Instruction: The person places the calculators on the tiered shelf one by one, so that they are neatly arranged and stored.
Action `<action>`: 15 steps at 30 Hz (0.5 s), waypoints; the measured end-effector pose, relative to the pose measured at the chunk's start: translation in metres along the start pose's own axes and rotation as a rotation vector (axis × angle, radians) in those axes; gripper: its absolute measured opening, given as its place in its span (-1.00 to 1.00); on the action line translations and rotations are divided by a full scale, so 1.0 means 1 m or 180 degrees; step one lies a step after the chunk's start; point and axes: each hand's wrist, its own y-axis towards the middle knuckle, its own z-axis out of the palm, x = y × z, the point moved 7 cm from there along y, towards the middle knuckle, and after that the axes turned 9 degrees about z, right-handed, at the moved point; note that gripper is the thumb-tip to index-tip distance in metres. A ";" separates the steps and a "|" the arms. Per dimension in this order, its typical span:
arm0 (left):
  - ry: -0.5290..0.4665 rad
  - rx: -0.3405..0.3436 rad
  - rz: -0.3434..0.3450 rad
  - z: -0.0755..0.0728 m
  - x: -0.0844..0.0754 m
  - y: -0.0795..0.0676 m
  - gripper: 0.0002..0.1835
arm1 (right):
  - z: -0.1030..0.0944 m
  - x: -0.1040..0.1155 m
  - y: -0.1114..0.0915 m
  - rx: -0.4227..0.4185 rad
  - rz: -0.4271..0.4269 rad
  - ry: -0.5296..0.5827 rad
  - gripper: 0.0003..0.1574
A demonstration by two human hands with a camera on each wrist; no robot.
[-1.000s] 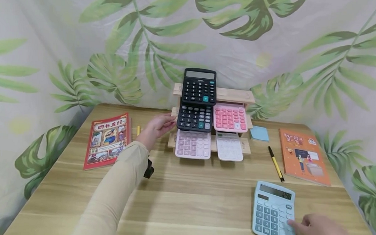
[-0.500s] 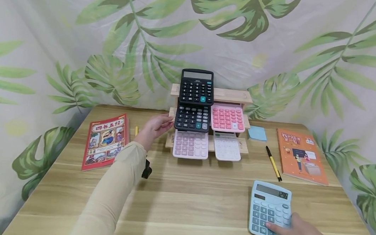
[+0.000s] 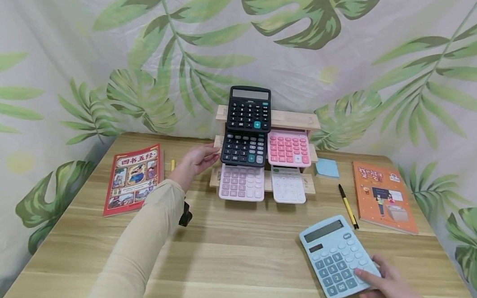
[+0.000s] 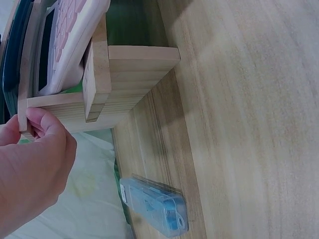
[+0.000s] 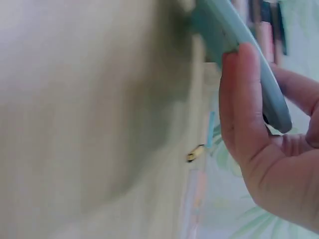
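Observation:
My right hand [image 3: 393, 285] grips a light blue calculator [image 3: 330, 255] by its lower right edge, thumb on the keys and fingers underneath. The right wrist view shows the calculator [image 5: 259, 69] raised off the table, with fingers [image 5: 246, 94] against its back. My left hand [image 4: 40, 164] pinches the end of a wooden slat on the calculator rack [image 3: 296, 120]; in the head view the left hand [image 3: 199, 159] is at the rack's left side. Two black calculators [image 3: 249, 109], a pink calculator [image 3: 289, 148], a pale lilac calculator [image 3: 242, 183] and a white calculator [image 3: 288, 185] rest on the tiers.
A red book [image 3: 133, 179] lies at the left, an orange book [image 3: 383, 197] at the right. Beside the orange book are a yellow-black pen [image 3: 348, 206] and blue sticky notes [image 3: 327, 168]. A clear blue case [image 4: 154, 206] sits left of the rack. Leaf-patterned cloth hangs behind.
My right hand has taken hold of the light blue calculator, lifted it off the table and turned it, its top swinging left. My left hand stays on the rack.

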 end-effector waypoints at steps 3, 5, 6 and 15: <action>-0.0008 0.0014 0.0001 0.000 -0.001 -0.001 -0.36 | -0.005 0.013 -0.006 0.0404 -0.0272 0.0459 -0.28; -0.0011 0.0030 0.0011 -0.001 -0.001 -0.001 -0.36 | -0.009 0.026 -0.010 0.0713 -0.0563 0.0862 -0.50; -0.0015 0.0022 0.0014 -0.001 -0.001 -0.002 -0.36 | -0.010 0.035 -0.012 0.0909 -0.0745 0.1105 -0.60; -0.0012 -0.0032 -0.0008 0.000 -0.001 0.000 -0.38 | -0.015 0.158 -0.003 0.2342 -0.1536 0.2950 -0.41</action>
